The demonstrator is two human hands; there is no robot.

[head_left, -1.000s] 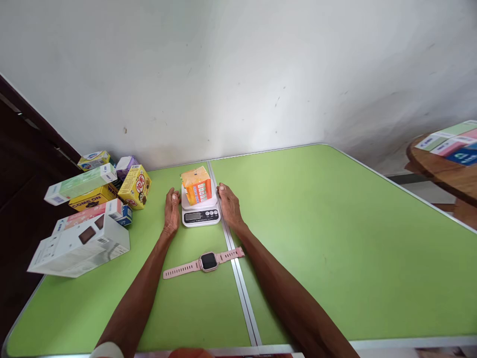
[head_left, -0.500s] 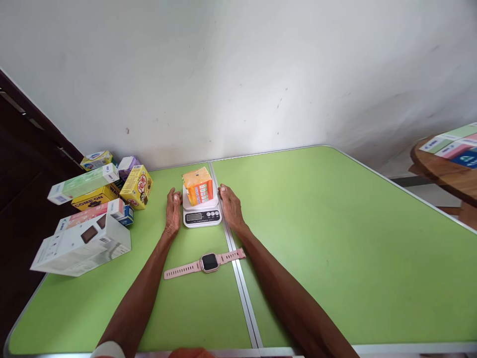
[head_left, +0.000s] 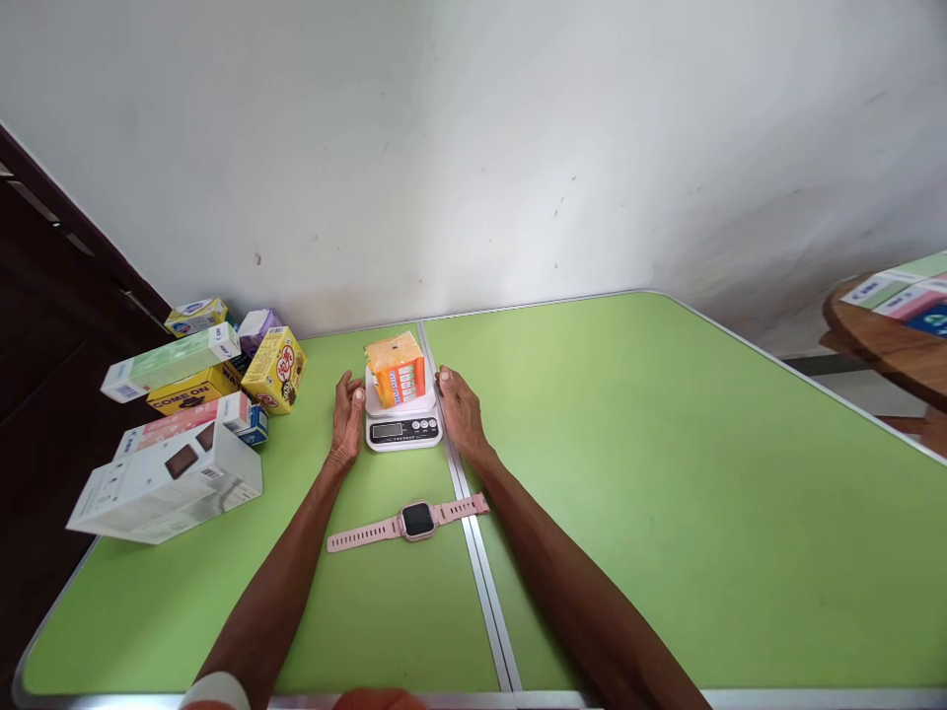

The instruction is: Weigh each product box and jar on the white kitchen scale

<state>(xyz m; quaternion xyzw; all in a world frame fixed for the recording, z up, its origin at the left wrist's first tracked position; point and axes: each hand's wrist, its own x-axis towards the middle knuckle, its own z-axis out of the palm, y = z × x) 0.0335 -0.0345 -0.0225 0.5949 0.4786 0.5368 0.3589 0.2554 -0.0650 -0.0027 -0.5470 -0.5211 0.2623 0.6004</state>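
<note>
An orange packet [head_left: 400, 371] rests on the plate of a white digital scale [head_left: 403, 431], its dark display and buttons facing me. My left hand [head_left: 346, 419] lies on its edge along the scale's left side, fingers extended and holding nothing. On the opposite side my right hand [head_left: 463, 412] is placed the same way, open, thumb on top, close by the scale's edge; whether it touches is unclear. Between my forearms a pink-strapped smartwatch [head_left: 418, 520] lies stretched out flat, its screen dark.
Several boxes are heaped at the left: a white box [head_left: 174, 483], a light green box [head_left: 172, 362], a yellow box [head_left: 274, 370] and others. A metal seam [head_left: 480, 572] crosses the green table [head_left: 666, 473]. At far right a wooden table [head_left: 850, 320] bears more boxes.
The whole view has shifted slightly, so everything appears a little further right. My hands keep their places beside the scale, and the packet stays on it.
</note>
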